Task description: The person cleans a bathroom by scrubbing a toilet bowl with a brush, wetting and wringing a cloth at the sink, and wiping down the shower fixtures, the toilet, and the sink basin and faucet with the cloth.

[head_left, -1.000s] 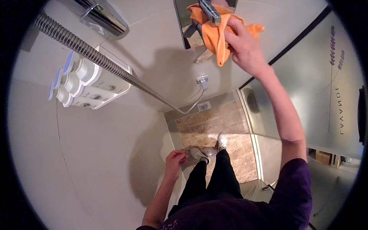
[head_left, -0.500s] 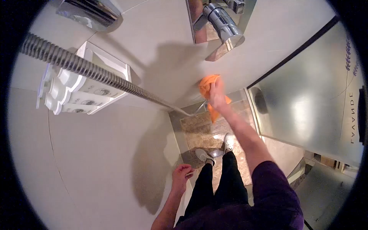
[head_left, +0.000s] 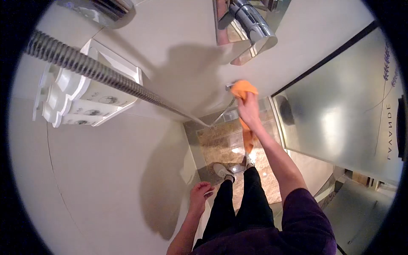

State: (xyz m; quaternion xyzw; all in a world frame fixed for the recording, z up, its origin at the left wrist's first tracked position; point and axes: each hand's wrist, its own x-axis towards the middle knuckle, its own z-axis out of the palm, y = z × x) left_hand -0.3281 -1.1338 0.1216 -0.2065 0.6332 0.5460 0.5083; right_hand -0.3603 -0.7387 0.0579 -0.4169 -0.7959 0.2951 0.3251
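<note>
My right hand (head_left: pixel 248 111) is closed round a bright orange cloth (head_left: pixel 245 89). Part of the cloth bunches above my fingers, and a loose tail hangs below them over the floor. Just left of the bunched cloth a small chrome wall fitting (head_left: pixel 229 86) shows, partly covered by it; the shower hose (head_left: pixel 140 90) loops down from there and rises to the upper left. Low beside my left leg, my left hand (head_left: pixel 201 196) hovers near the side wall, its fingers loosely curled and apart, with nothing visible held.
A chrome mixer tap (head_left: pixel 253 27) juts from the wall above the cloth. On the left hangs a white dispenser rack (head_left: pixel 95 91), behind the hose. A frosted glass panel (head_left: pixel 335 106) stands on the right. My shoes (head_left: pixel 223 171) rest on the brown tiled floor (head_left: pixel 212 142).
My right hand and the cloth have shifted slightly right and up, exposing the chrome fitting. The cloth's tail hangs lower. My left hand has barely moved; the view has shifted a little.
</note>
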